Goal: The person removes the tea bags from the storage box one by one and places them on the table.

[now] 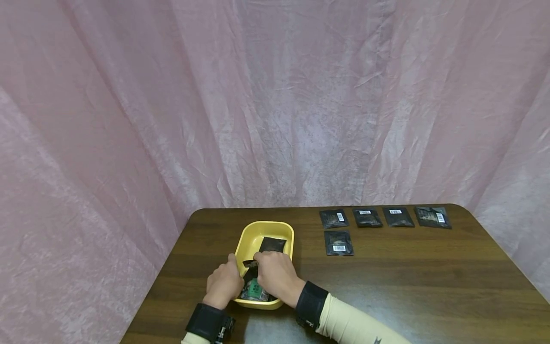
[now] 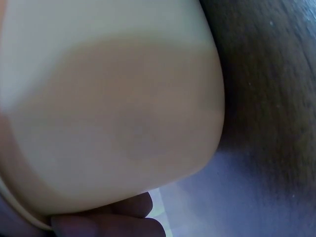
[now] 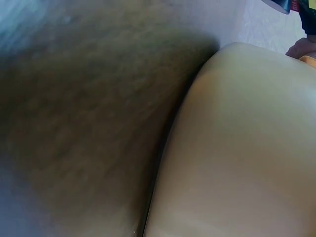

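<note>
A yellow plastic tub (image 1: 268, 227) stands at the left part of the table, with black sachets in it. One sachet (image 1: 272, 244) lies toward its far end; a sachet with a green label (image 1: 255, 289) lies near the front. My left hand (image 1: 224, 283) grips the tub's left rim, thumb on top; its curled fingers (image 2: 108, 227) show under the tub's wall in the left wrist view. Reaching over the right side, my right hand (image 1: 277, 274) pinches a small dark sachet (image 1: 249, 263) above the others. The tub's outer wall (image 3: 247, 148) fills much of the right wrist view.
To the right of the tub, several black sachets with white barcode labels lie flat on the brown wooden table (image 1: 408, 277). Most form a row along the far edge, and one sachet (image 1: 339, 243) lies in front. A pink curtain (image 1: 275, 105) hangs behind the table.
</note>
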A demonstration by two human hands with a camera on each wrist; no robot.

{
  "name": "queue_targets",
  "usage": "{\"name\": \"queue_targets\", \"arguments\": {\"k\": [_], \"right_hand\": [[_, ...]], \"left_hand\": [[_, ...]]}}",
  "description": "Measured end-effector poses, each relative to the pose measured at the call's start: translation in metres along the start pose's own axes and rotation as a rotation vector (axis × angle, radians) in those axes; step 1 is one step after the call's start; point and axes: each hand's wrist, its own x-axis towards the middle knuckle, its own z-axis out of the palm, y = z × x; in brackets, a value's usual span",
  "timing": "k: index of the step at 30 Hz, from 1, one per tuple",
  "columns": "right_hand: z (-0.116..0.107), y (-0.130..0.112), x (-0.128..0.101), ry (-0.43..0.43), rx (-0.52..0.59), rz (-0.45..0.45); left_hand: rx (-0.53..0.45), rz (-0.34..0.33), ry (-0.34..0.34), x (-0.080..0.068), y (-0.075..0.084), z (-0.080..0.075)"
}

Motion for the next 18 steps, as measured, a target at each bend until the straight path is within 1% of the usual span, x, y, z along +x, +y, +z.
{"name": "queue_targets", "arguments": {"k": [4, 8, 10, 15, 18], "right_hand": [[-0.001, 0.001, -0.002, 0.061, 0.03, -0.01], [-0.005, 0.004, -0.008, 0.134, 0.061, -0.004], [-0.008, 0.008, -0.01, 0.175, 0.066, -0.001], [-0.024, 0.021, -0.016, 0.269, 0.066, -0.017], [-0.037, 0.031, -0.019, 0.296, 0.047, -0.024]], "left_hand": [[0.003, 0.006, -0.001, 0.003, -0.002, 0.002], [0.019, 0.01, 0.013, 0.004, -0.002, 0.003], [0.021, 0.0, 0.008, 0.004, -0.002, 0.003], [0.021, -0.037, -0.021, 0.006, 0.0, 0.004], [0.023, -0.053, -0.03, 0.007, 0.002, 0.004]]}}
